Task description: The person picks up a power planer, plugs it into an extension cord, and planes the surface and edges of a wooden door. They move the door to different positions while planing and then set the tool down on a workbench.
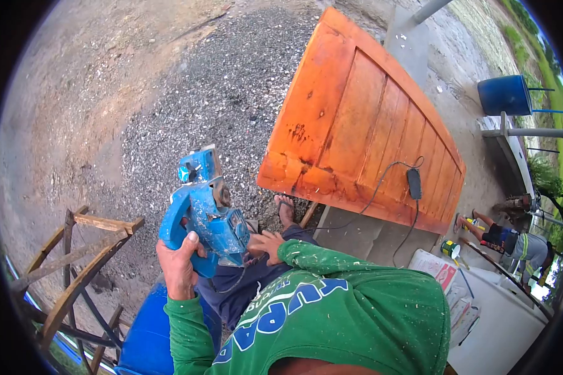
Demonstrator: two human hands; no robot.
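My left hand point(180, 259) is wrapped round the handle of a blue electric planer point(214, 215), dusted with pale shavings and held up off the ground. Its cord hangs down past my thigh. Just right of the planer, my right hand point(270, 245) has its fingers stretched toward the tool's lower side, holding nothing; some fingertips are hidden behind the planer. In front of me to the right lies an orange-stained wooden panel door point(356, 119) with dark marks near its close end. A black extension socket point(414, 184) with a cable rests on it.
Gravel point(187, 106) covers the ground ahead. A wooden frame point(75, 275) stands at left, close to a blue barrel point(141, 347). Another blue barrel point(504, 95) is far right. A bent-over person point(522, 244) works beyond a paint can point(450, 249) and a white surface point(500, 325).
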